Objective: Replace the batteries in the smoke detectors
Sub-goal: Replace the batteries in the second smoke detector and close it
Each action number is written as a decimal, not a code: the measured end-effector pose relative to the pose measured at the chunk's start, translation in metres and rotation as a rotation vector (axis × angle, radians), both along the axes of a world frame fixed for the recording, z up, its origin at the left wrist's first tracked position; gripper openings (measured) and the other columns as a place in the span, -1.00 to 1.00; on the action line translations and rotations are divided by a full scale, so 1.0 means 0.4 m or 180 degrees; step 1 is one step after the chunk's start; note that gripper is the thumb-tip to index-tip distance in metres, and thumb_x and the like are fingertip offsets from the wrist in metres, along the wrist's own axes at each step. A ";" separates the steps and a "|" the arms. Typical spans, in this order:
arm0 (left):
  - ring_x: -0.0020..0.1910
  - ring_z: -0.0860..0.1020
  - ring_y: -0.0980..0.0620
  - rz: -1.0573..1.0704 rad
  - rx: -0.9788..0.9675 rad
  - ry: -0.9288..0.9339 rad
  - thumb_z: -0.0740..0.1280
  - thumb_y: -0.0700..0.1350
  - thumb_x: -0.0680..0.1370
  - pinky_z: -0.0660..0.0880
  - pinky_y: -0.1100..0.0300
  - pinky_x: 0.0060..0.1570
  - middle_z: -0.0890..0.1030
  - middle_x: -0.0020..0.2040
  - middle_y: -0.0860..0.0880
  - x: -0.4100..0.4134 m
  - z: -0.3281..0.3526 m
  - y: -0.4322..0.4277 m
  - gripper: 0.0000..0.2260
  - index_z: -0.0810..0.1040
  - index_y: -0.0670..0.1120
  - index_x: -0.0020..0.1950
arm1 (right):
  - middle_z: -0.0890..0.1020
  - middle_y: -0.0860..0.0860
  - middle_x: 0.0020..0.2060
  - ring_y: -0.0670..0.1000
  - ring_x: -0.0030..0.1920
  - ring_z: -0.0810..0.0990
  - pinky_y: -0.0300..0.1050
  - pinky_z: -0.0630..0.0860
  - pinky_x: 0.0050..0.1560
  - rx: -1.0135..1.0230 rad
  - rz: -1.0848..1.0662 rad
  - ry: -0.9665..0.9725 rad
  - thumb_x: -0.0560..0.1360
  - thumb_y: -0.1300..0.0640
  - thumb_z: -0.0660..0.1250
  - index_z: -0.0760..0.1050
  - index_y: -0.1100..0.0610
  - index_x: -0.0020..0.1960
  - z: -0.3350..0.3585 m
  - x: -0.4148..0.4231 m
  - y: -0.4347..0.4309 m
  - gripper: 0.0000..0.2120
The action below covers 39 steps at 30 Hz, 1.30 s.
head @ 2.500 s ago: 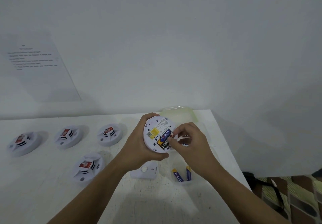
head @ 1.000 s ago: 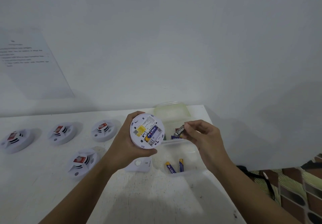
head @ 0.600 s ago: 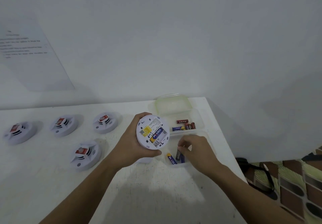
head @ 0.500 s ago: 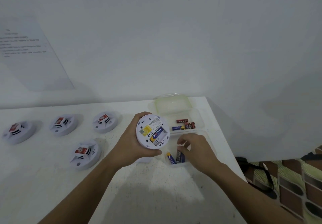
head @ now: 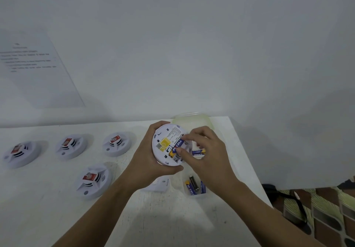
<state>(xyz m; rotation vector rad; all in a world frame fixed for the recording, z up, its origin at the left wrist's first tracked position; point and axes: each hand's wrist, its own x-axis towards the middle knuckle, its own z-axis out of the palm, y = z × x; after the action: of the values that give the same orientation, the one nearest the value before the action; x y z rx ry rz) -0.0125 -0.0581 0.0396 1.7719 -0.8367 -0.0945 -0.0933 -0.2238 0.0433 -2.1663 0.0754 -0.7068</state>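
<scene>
A: In the left grip (head: pixel 148 158), raised off the tabletop (head: pixel 57 208): the open smoke detector (head: pixel 167 145), back face turned up toward the camera. Why held so?

B: The fingers wrap its rim from the left and from beneath. That leaves the battery bay facing up and free for the other hand.

A: Right grip (head: pixel 205 150)?

B: Narrow. The thumb tip is on the blue-and-yellow battery (head: pixel 176 146) in the bay, with the forefinger curled over from above; I read it as a pinch. Pulling out or seating, cannot tell. The slot beside that battery is hidden under the fingers.

A: Around the detector?

B: Just below it lies its cover (head: pixel 159 186), probably parked within reach for closing. Below and to the right is a clear tub (head: pixel 199 196) with loose batteries (head: pixel 193 184). Behind the detector, mostly hidden, is a second tub (head: pixel 197 156), with a pale lid (head: pixel 192 121) beyond. Two tubs probably keep spent and fresh cells apart; which is which, not evident.

A: Other units?

B: Left of it, a row of three detectors (head: pixel 70 146) and a fourth detector (head: pixel 93 179) nearer, all closed. Serviced or waiting, cannot tell.
</scene>
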 end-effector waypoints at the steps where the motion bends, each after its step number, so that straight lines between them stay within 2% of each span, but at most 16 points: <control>1: 0.26 0.53 0.20 0.0011 -0.0005 0.0012 0.65 -0.16 0.22 0.49 0.41 0.16 0.52 0.23 0.28 0.002 -0.003 -0.001 -0.17 0.33 0.06 0.39 | 0.58 -0.10 -0.01 -0.12 0.03 0.55 -0.43 0.47 -0.06 0.0046 -0.0053 -0.0011 0.43 0.04 0.55 0.67 0.06 0.08 -0.004 0.003 0.002 -0.75; 3: 0.28 0.54 0.13 0.0029 -0.0010 0.0032 0.66 -0.15 0.22 0.52 0.35 0.17 0.53 0.26 0.21 0.005 -0.009 -0.002 -0.16 0.33 0.03 0.41 | 0.60 -0.13 -0.03 -0.15 0.01 0.57 -0.42 0.49 -0.09 0.0222 -0.0149 0.0025 0.41 0.05 0.57 0.68 0.03 0.04 -0.010 0.006 0.005 -0.78; 5: 0.28 0.54 0.10 0.0038 -0.0002 0.0056 0.66 -0.15 0.22 0.55 0.31 0.16 0.53 0.26 0.19 0.007 -0.013 -0.005 -0.16 0.33 0.04 0.40 | 0.59 -0.15 -0.01 -0.16 0.03 0.56 -0.33 0.54 -0.09 0.0454 -0.0118 0.0104 0.41 0.06 0.57 0.67 0.01 0.01 -0.014 0.008 0.005 -0.80; 8: 0.25 0.54 0.17 0.0079 0.0045 0.0065 0.65 -0.14 0.21 0.53 0.37 0.11 0.52 0.20 0.29 0.009 -0.009 -0.011 -0.20 0.34 0.10 0.35 | 0.57 -0.13 0.04 -0.14 0.06 0.57 -0.24 0.58 -0.06 0.0705 0.0010 0.0173 0.41 0.08 0.57 0.65 0.01 0.03 -0.017 0.013 0.004 -0.78; 10: 0.22 0.54 0.21 0.0084 0.0082 0.0082 0.66 -0.17 0.21 0.52 0.41 0.07 0.53 0.17 0.35 0.010 -0.008 -0.014 -0.20 0.34 0.11 0.33 | 0.57 -0.11 0.04 -0.12 0.07 0.57 -0.26 0.58 -0.07 0.0720 0.0035 0.0206 0.37 0.03 0.60 0.63 0.01 0.03 -0.019 0.016 0.002 -0.72; 14: 0.20 0.55 0.23 0.0075 0.0107 0.0127 0.68 -0.29 0.24 0.53 0.42 0.03 0.54 0.14 0.37 0.014 -0.015 -0.015 -0.20 0.34 0.08 0.33 | 0.56 -0.13 0.04 -0.13 0.08 0.57 -0.35 0.56 -0.06 0.0374 0.0027 0.0192 0.28 -0.12 0.59 0.60 -0.02 0.05 -0.030 0.018 0.003 -0.59; 17: 0.23 0.57 0.12 0.0009 0.0121 0.0161 0.66 -0.31 0.26 0.57 0.32 0.06 0.56 0.17 0.27 0.017 -0.018 -0.013 -0.21 0.36 0.03 0.35 | 0.58 -0.13 -0.02 -0.14 -0.01 0.59 -0.41 0.51 -0.08 -0.0096 -0.0078 0.0047 0.28 -0.17 0.52 0.63 0.03 0.04 -0.030 0.016 0.002 -0.58; 21: 0.25 0.56 -0.04 -0.0039 0.0203 0.0139 0.66 -0.26 0.26 0.61 0.09 0.15 0.56 0.23 0.09 0.023 -0.028 -0.009 -0.20 0.36 -0.05 0.40 | 0.66 -0.09 -0.14 -0.14 -0.15 0.59 -0.15 0.54 -0.05 -0.0819 -0.0336 -0.0318 0.25 -0.21 0.46 0.69 0.08 -0.04 -0.031 0.018 0.000 -0.57; 24: 0.24 0.57 -0.06 -0.0051 0.0285 0.0155 0.65 -0.26 0.25 0.61 -0.01 0.16 0.56 0.22 0.08 0.024 -0.028 -0.010 -0.21 0.36 -0.05 0.39 | 0.67 -0.07 -0.18 -0.14 -0.19 0.59 -0.13 0.55 -0.09 -0.0977 -0.0370 -0.0393 0.24 -0.19 0.48 0.70 0.10 -0.08 -0.035 0.020 0.000 -0.58; 29: 0.24 0.58 -0.07 0.0010 0.0275 0.0211 0.66 -0.24 0.25 0.62 -0.05 0.16 0.56 0.24 0.04 0.023 -0.025 -0.008 -0.20 0.36 -0.06 0.40 | 0.57 -0.11 -0.10 -0.17 -0.05 0.59 -0.39 0.51 -0.13 0.0064 -0.0101 0.0098 0.22 -0.17 0.51 0.63 0.07 -0.03 -0.041 0.024 0.004 -0.57; 32: 0.19 0.60 -0.08 0.0030 0.0283 0.0246 0.68 -0.30 0.24 0.63 -0.10 0.09 0.58 0.20 0.04 0.023 -0.025 -0.007 -0.19 0.36 -0.03 0.38 | 0.58 -0.08 -0.07 -0.12 0.01 0.60 -0.37 0.55 -0.10 0.0510 -0.0026 0.0272 0.22 -0.07 0.60 0.59 0.07 -0.03 -0.052 0.029 0.009 -0.59; 35: 0.16 0.61 -0.10 -0.0004 0.0310 0.0311 0.67 -0.31 0.23 0.63 -0.16 0.04 0.59 0.18 0.04 0.020 -0.031 -0.003 -0.19 0.36 0.00 0.37 | 0.57 -0.05 -0.07 -0.10 0.01 0.59 -0.34 0.56 -0.08 0.0681 0.0001 0.0426 0.30 0.03 0.63 0.56 0.10 -0.04 -0.060 0.032 0.007 -0.65; 39: 0.15 0.62 -0.08 0.0036 0.0259 0.0372 0.66 -0.31 0.23 0.64 -0.07 0.05 0.60 0.17 0.03 0.014 -0.029 -0.008 -0.21 0.38 0.00 0.34 | 0.54 -0.09 -0.10 -0.12 0.04 0.53 -0.32 0.50 -0.03 0.0718 -0.0044 0.0459 0.35 0.01 0.59 0.53 0.02 -0.19 -0.062 0.033 0.030 -0.76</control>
<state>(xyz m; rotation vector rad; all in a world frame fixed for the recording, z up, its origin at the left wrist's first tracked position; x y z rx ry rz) -0.0071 -0.0612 0.0281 1.8284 -0.7477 -0.2253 -0.0801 -0.2116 0.0187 -1.9981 0.2347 -0.5223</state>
